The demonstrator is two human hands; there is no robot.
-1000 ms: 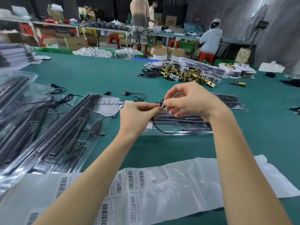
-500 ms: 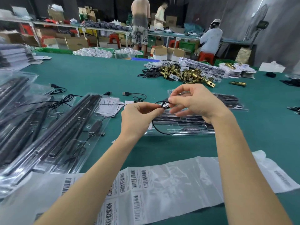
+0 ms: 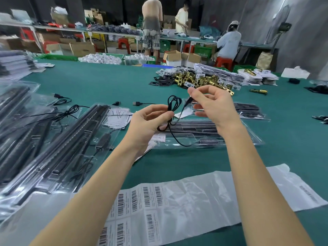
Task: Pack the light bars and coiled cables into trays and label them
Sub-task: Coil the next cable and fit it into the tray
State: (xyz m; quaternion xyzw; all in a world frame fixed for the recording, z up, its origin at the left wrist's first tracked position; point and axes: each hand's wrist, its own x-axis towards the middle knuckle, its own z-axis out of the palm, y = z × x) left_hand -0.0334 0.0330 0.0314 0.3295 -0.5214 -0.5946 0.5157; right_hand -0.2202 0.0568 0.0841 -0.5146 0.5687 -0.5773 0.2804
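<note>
Green table (image 3: 110, 86) w/ a clear tray (image 3: 248, 137) holding light bars; above it, left hand (image 3: 147, 125) pinches black cable (image 3: 173, 105) loops while right hand (image 3: 213, 103) grips its end, hands apart, prob. to coil it.

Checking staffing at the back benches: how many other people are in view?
3, all at the far benches: a shirtless person standing centre, a person in a pale shirt standing just right, a seated person in grey farther right. Others may be hidden.
</note>
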